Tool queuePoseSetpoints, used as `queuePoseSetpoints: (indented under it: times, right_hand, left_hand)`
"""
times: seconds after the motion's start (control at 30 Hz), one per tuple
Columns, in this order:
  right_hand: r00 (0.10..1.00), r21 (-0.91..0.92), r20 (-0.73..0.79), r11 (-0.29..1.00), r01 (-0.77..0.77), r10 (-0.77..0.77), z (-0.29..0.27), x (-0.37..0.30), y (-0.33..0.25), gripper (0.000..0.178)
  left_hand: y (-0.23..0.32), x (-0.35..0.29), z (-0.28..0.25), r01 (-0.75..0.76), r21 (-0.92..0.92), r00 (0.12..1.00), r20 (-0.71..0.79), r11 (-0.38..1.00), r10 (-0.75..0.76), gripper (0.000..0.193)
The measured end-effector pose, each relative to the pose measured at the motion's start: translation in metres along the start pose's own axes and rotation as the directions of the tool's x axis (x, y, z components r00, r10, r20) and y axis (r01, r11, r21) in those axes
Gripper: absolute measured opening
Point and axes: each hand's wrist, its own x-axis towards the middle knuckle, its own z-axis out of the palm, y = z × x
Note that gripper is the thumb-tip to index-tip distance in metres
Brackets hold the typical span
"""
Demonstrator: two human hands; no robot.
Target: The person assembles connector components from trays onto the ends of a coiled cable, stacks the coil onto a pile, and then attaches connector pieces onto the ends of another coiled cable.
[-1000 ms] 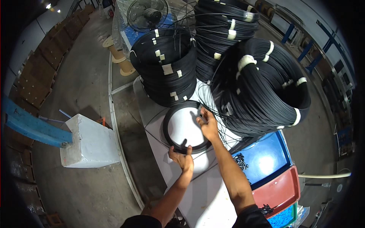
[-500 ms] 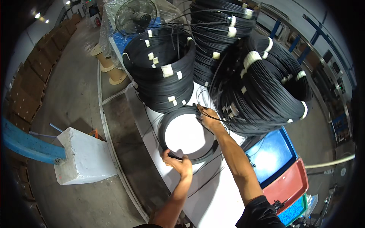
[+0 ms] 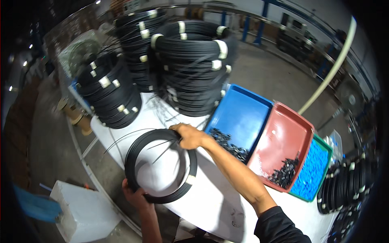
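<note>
A black cable coil (image 3: 131, 162) is between my two hands over the white table (image 3: 212, 198). It looks partly lifted, though I cannot tell whether its edge still touches the table. My left hand (image 3: 137, 198) grips the near left part of the ring, thumb on the inside. My right hand (image 3: 188, 136) is closed round its far right part. One loose cable end crosses the ring's opening from under the right hand, and another thin strand arcs out to the left. A pale tape band (image 3: 190, 180) wraps the ring's right side.
Tall stacks of taped black coils (image 3: 109, 91) (image 3: 190, 69) (image 3: 139, 52) stand behind. On the right lie a blue tray (image 3: 243, 117) and a red tray (image 3: 279, 141) with small black parts, and a green tray (image 3: 310, 198) of blue pieces. More coils (image 3: 344, 186) sit at far right.
The view has swung right, showing more of the trays. My left hand has closed on the ring, and the coil has been turned or raised. A loose cable end now crosses its opening.
</note>
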Motion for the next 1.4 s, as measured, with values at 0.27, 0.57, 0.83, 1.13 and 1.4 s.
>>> queuePoseSetpoints:
  times: [0.27, 0.57, 0.83, 1.13, 1.4]
  right_hand:
    - [0.887, 0.233, -0.406, 0.963, -0.134, 0.221, 0.052, -0.157, 0.018, 0.068]
    - [0.644, 0.230, -0.697, 0.949, -0.217, 0.316, 0.107, -0.353, -0.001, 0.066]
    - [0.345, 0.373, -0.813, 0.875, -0.309, 0.469, 0.176, -0.481, -0.010, 0.071]
    - [0.140, 0.473, -0.845, 0.843, -0.254, 0.516, 0.213, -0.499, 0.005, 0.070]
    - [0.117, 0.407, -0.871, 0.833, -0.374, 0.478, 0.215, -0.488, -0.013, 0.069]
  left_hand:
    - [-0.023, -0.072, -0.003, 0.169, -0.083, 0.950, 0.280, 0.982, -0.140, 0.092]
    - [-0.041, -0.168, -0.024, 0.303, -0.017, 0.798, 0.552, 0.953, -0.244, 0.095]
    - [-0.058, -0.229, -0.008, 0.145, 0.196, 0.615, 0.750, 0.970, -0.244, 0.077]
    - [-0.079, -0.220, 0.031, -0.132, 0.274, 0.404, 0.892, 0.952, -0.201, 0.065]
    - [-0.098, -0.194, 0.045, -0.115, 0.260, 0.348, 0.914, 0.959, -0.206, 0.074]
